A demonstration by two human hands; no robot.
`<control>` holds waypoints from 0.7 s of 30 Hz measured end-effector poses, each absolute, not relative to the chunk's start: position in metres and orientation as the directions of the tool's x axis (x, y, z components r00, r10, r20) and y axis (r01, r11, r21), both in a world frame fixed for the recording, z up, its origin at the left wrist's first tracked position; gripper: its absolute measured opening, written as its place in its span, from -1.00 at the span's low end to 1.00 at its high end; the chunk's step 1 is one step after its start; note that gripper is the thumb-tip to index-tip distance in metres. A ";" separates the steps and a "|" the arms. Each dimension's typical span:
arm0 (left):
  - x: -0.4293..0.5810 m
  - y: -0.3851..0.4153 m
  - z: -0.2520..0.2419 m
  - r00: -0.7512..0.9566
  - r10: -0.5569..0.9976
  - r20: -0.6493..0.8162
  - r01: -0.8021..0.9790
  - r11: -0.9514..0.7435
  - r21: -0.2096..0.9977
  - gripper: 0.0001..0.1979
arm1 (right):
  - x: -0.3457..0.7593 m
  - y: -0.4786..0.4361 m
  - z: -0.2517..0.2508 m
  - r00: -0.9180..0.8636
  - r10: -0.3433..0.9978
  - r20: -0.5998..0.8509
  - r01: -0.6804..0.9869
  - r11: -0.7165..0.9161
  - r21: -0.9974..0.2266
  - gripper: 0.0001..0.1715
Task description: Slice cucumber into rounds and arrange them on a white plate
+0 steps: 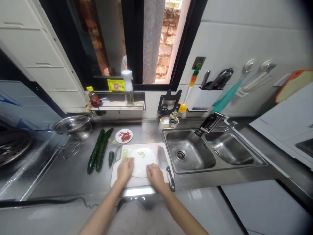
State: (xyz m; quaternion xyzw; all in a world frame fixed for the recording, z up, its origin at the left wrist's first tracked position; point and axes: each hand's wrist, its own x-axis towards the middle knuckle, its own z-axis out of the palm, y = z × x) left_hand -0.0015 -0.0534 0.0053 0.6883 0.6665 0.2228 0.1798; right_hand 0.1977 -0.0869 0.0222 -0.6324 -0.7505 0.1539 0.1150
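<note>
A white plate (140, 168) rests on the light cutting board (117, 181), with a few thin cucumber slices (141, 153) fanned near its far side. My left hand (126, 169) is closed at the plate's left edge. On the opposite edge my right hand (156, 176) is closed too, its fingers curled against the rim. Just beyond my left hand, more cucumber slices (125, 153) lie in a row on the board. A kitchen knife (170, 179) with a black handle lies along the board's right side. Left of the board is a cut cucumber piece (111, 159).
Two whole cucumbers (99, 150) lie farther left, near a lidded steel pot (74, 125). A small plate of red bits (124, 136) sits behind the board. To the right is a double sink (193, 171) with a black faucet (209, 124).
</note>
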 end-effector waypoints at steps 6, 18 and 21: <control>-0.040 -0.078 -0.021 -0.249 0.967 0.047 0.843 0.193 0.502 -0.70 | 0.195 -0.094 0.021 -0.204 0.979 -0.032 0.910 0.177 -0.375 -0.70; -0.049 -0.084 -0.037 -0.263 0.963 -0.051 0.886 0.262 0.383 -0.75 | 0.193 -0.098 0.018 -0.215 0.975 -0.064 0.915 0.178 -0.363 -0.69; -0.045 -0.081 -0.035 -0.260 0.963 -0.070 0.885 0.266 0.382 -0.74 | 0.194 -0.098 0.018 -0.210 0.975 -0.067 0.915 0.173 -0.365 -0.70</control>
